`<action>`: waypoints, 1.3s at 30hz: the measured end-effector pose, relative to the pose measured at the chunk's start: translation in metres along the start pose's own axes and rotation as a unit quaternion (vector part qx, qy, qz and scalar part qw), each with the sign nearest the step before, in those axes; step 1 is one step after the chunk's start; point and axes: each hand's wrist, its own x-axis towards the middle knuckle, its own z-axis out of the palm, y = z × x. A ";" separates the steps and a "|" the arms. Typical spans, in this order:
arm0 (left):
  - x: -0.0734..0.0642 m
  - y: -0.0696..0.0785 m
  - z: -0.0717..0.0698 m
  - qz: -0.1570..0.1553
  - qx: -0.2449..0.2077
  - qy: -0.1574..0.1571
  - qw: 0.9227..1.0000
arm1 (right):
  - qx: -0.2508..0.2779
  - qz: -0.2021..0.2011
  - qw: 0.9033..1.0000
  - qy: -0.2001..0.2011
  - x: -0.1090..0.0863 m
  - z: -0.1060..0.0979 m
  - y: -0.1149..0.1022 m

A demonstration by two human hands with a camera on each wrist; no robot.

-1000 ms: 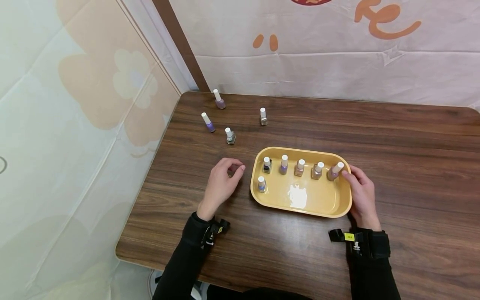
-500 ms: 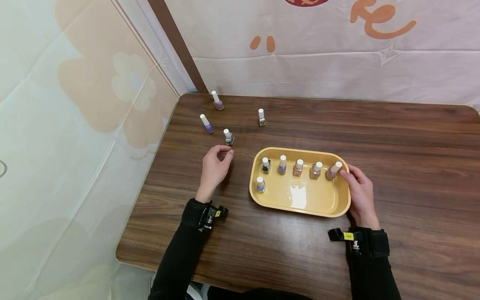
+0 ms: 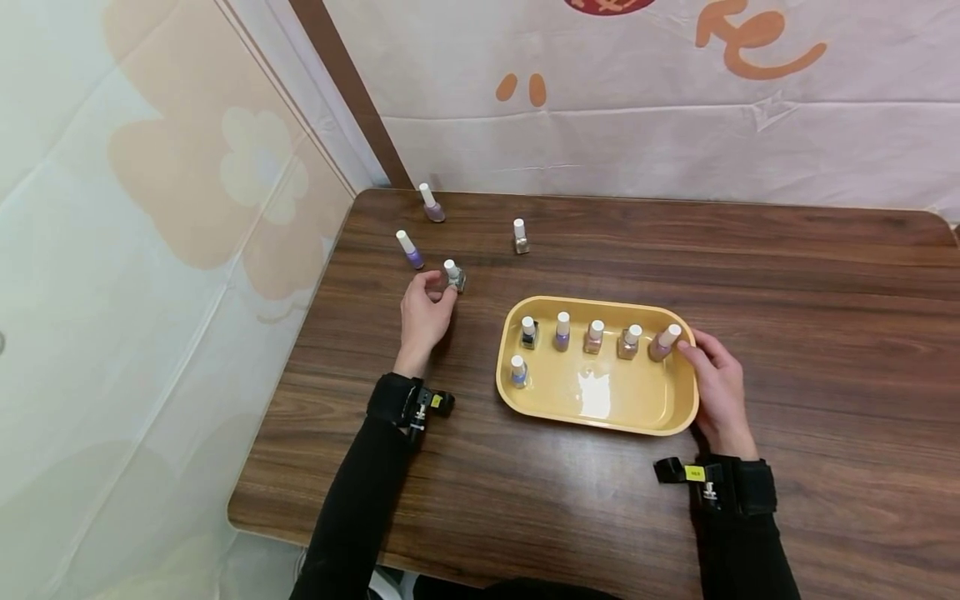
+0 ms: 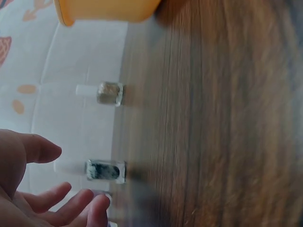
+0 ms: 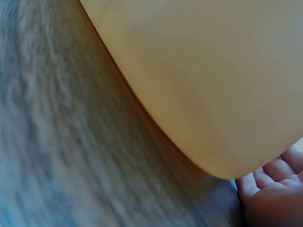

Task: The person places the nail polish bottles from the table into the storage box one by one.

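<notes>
My left hand [image 3: 425, 319] is at a nail polish bottle with dark flecks [image 4: 105, 170] and a white cap. In the left wrist view its thumb and fingers are spread apart around the bottle's cap side, not closed on it. My right hand [image 3: 720, 392] grips the right end of a yellow tray [image 3: 600, 424], thumb over the rim and fingers along the outer wall. Inside the tray stand several nail polish bottles, among them a purple one [image 3: 562, 340] and a blue one [image 3: 519, 377].
Beyond the left hand stand a violet bottle [image 3: 413, 257] and a mauve bottle [image 3: 433, 212]. A glittery bottle [image 3: 521, 243] is farther right. The wooden table [image 3: 840, 350] meets a printed curtain [image 3: 637, 150] at the back and another cloth on the left.
My left hand has moved forward and left from beside the tray to the dark-flecked bottle, its fingers spreading. The right hand stays on the tray.
</notes>
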 end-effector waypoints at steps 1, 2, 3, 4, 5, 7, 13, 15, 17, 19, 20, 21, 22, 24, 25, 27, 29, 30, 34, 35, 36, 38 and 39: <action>0.002 -0.001 0.000 -0.002 0.004 -0.001 1.000 | -0.001 -0.001 1.000 0.000 0.000 0.000 0.000; 0.005 -0.002 0.001 -0.004 0.006 -0.004 1.000 | -0.002 -0.001 1.000 0.001 0.000 0.000 0.000; 0.007 -0.003 0.002 -0.006 0.010 -0.006 1.000 | -0.003 -0.001 1.000 0.003 0.000 0.000 0.000; 0.009 -0.004 0.003 -0.007 0.013 -0.007 1.000 | -0.004 -0.001 1.000 0.005 0.000 0.001 0.000; 0.011 -0.005 0.004 -0.007 0.016 -0.008 1.000 | -0.004 -0.001 1.000 0.009 0.000 0.001 0.000; 0.013 -0.006 0.006 -0.007 0.022 -0.010 1.000 | -0.004 -0.001 1.000 0.016 0.001 0.002 0.000; 0.018 -0.006 0.010 -0.002 0.032 -0.007 0.999 | -0.003 -0.002 1.000 0.021 0.001 0.003 0.001; 0.019 -0.005 0.011 0.000 0.037 -0.005 0.999 | -0.005 -0.003 1.000 0.017 0.001 0.003 0.001; 0.020 -0.004 0.012 0.001 0.043 -0.004 0.999 | -0.008 -0.004 1.000 0.015 0.001 0.003 0.001; 0.021 -0.003 0.012 0.003 0.050 -0.001 0.999 | -0.012 -0.005 1.000 0.014 0.001 0.002 0.001; 0.021 -0.003 0.013 0.004 0.052 -0.001 0.999 | -0.012 -0.006 1.000 0.014 0.001 0.002 0.001; 0.022 -0.003 0.014 0.007 0.055 0.000 0.998 | -0.013 -0.006 1.000 0.016 0.001 0.002 0.001; 0.022 -0.002 0.014 0.009 0.058 0.000 0.998 | -0.014 -0.006 1.000 0.017 0.001 0.002 0.001; 0.024 -0.002 0.016 0.016 0.066 0.002 0.998 | -0.014 -0.007 1.000 0.021 0.001 0.002 0.001; 0.025 -0.002 0.016 0.019 0.068 0.003 0.997 | -0.013 -0.007 1.000 0.021 0.001 0.002 0.001; 0.026 -0.001 0.017 0.024 0.074 0.005 0.997 | -0.015 -0.006 1.000 0.021 0.001 0.002 0.001; 0.027 -0.001 0.017 0.023 0.075 0.006 0.997 | -0.017 -0.006 1.000 0.020 0.001 0.002 0.001; 0.027 -0.001 0.017 0.021 0.073 0.006 0.997 | -0.018 -0.006 1.000 0.019 0.001 0.002 0.001; 0.029 -0.002 0.017 0.017 0.067 0.007 0.998 | -0.017 -0.008 1.000 0.019 0.001 0.002 0.001; 0.029 -0.002 0.017 0.019 0.067 0.007 0.998 | -0.014 -0.008 1.000 0.020 0.001 0.002 0.001; 0.029 -0.002 0.017 0.021 0.067 0.007 0.997 | -0.012 -0.009 1.000 0.021 0.001 0.002 0.001; 0.029 -0.003 0.017 0.026 0.072 0.008 0.997 | -0.010 -0.010 1.000 0.023 0.001 0.002 0.001; 0.029 -0.002 0.017 0.028 0.072 0.008 0.997 | -0.010 -0.010 1.000 0.023 0.001 0.002 0.002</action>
